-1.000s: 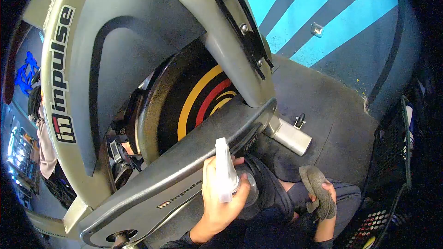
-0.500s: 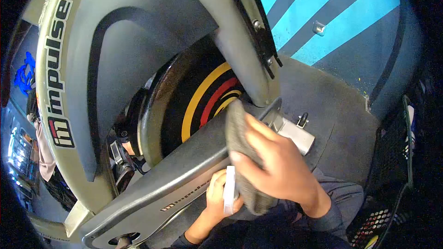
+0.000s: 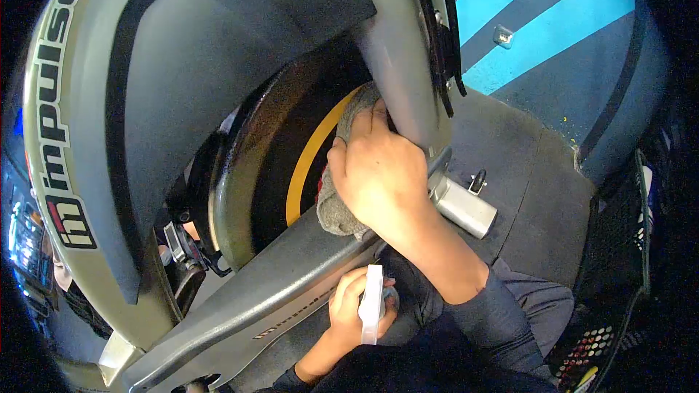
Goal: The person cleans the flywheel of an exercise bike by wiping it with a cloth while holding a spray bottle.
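"Gold paint on the post [image 3: 98,266] at the bike's left edge, with 'impulse' running up it?"

"Yes. A pedal [image 3: 177,241] shows beside the post's lower end, and a grey panel [image 3: 207,87] fills the space to the right, higher up."

"Then?"

"The wheel [image 3: 266,153], dark with a yellow ring. Along its lower edge the cover [image 3: 247,269] slants up to the right, black on top."

"Where's the cloth [image 3: 336,212]?"

"Over the right part of the wheel, its lower end at the cover's upper edge. It's grey and bunched. Which surface it presses on, I can't tell."

"Left hand [image 3: 348,311]?"

"Just outside the cover's lower edge, fingers wrapped round the spray bottle [image 3: 372,306], whose pale head faces up. Most of the bottle's body is hidden."

"And the right hand [image 3: 382,171]?"

"Back upward, on top of the cloth. The fingers lie close together, the thumb apart at the cloth's left edge. Their tips are hard to make out, so I can't tell whether they clamp it."

"Further right?"

"A silver foot [image 3: 466,209] near the cover's upper right end, on the grey floor [image 3: 535,196]. Past the floor's far edge rises the wall [image 3: 575,33], striped blue and grey. Black basket [image 3: 611,262] at the floor's right edge."
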